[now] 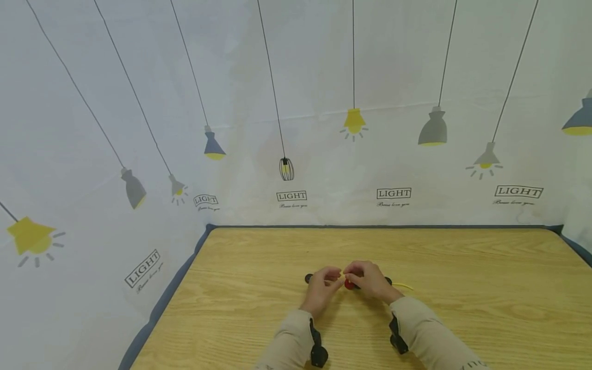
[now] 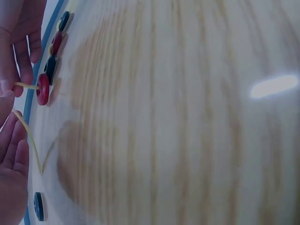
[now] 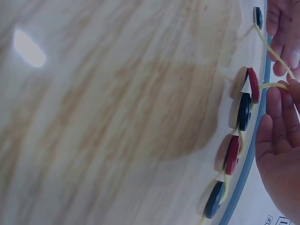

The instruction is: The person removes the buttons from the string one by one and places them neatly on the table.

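A yellow cord (image 2: 32,137) runs up from the table to the fingertips of my left hand (image 1: 321,288), which pinches it. My right hand (image 1: 370,281) pinches the cord close to where it leaves a red button-like disc (image 3: 253,85). The two hands' fingertips nearly meet. Behind that disc, under the right hand, come a black disc (image 3: 244,111), another red disc (image 3: 232,154) and a further black disc (image 3: 214,199), standing on edge in a row along the cord. A separate black disc (image 1: 309,278) lies beside the left hand.
The wooden table (image 1: 240,318) has a dark blue edge (image 1: 370,226) at the back. Behind it hangs a white sheet (image 1: 324,61) printed with lamps. The cord's yellow tail (image 1: 404,285) sticks out right of the right hand. Black wrist devices (image 1: 318,354) sit below both sleeves.
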The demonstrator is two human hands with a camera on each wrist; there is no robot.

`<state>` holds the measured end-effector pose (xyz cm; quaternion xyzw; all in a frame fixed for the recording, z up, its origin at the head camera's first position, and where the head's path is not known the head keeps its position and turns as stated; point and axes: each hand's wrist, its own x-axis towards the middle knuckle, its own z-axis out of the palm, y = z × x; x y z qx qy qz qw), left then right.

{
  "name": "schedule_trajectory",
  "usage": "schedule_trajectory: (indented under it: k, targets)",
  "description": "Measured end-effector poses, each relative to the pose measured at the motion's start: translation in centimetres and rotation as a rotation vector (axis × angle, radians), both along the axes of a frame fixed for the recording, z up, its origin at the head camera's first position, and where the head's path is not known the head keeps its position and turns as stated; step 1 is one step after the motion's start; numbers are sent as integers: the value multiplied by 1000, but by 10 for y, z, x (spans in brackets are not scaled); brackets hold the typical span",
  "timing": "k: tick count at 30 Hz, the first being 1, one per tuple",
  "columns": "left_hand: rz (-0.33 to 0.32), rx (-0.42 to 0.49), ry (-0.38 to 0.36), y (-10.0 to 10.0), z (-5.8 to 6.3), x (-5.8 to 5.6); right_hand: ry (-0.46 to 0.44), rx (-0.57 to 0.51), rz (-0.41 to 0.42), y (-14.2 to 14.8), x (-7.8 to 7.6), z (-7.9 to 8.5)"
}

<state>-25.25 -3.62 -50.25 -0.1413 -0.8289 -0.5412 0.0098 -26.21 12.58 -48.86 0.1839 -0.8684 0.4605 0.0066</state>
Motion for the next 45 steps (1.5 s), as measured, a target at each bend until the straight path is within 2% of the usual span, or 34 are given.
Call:
schedule_trajectory:
  k: [6, 13, 22, 32, 41, 45]
  targets:
    - [15, -13, 25, 4, -1, 2, -10, -8, -13, -1, 1, 0]
    - [46, -40, 52, 3, -5, 0, -11, 1, -32, -1, 0, -4]
    - [70, -14, 38, 4, -3, -3, 18, 18, -12, -2, 0, -5]
    - [65, 0, 29, 1, 6, -5, 6, 89, -41, 0, -3, -7]
    - [14, -22, 74, -12, -2, -5, -41, 60, -57, 1, -3, -3]
    - [-13, -39, 46, -16, -4, -4, -52, 53, -47, 2, -2, -2]
